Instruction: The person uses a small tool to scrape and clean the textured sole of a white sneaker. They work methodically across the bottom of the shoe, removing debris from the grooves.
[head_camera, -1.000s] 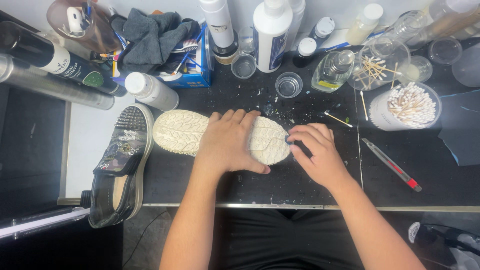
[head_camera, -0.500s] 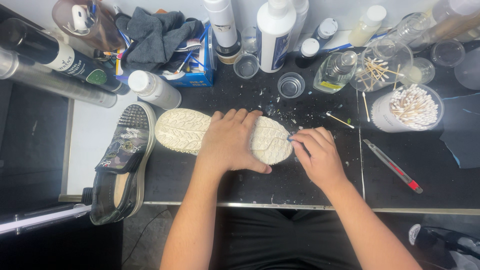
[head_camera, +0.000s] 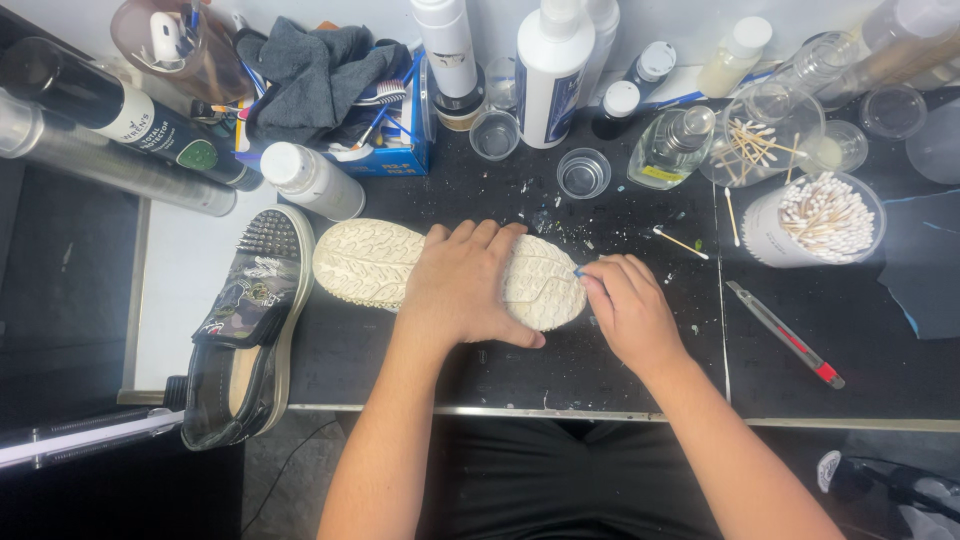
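A shoe lies sole up on the black work mat, its cream ribbed sole (head_camera: 365, 262) facing me. My left hand (head_camera: 462, 285) presses flat on the middle of the sole and holds it down. My right hand (head_camera: 628, 310) is pinched on a small blue-tipped tool (head_camera: 578, 271) whose tip touches the sole's right end. Most of that tool is hidden in my fingers.
A second, dark patterned shoe (head_camera: 240, 330) hangs over the table's left front edge. Bottles, small cups and a grey cloth (head_camera: 315, 70) crowd the back. A tub of cotton swabs (head_camera: 822, 215) and a utility knife (head_camera: 785, 332) lie to the right.
My right hand has crept slightly up and left along the sole's right end with the tool. The left hand stays pressed on the shoe.
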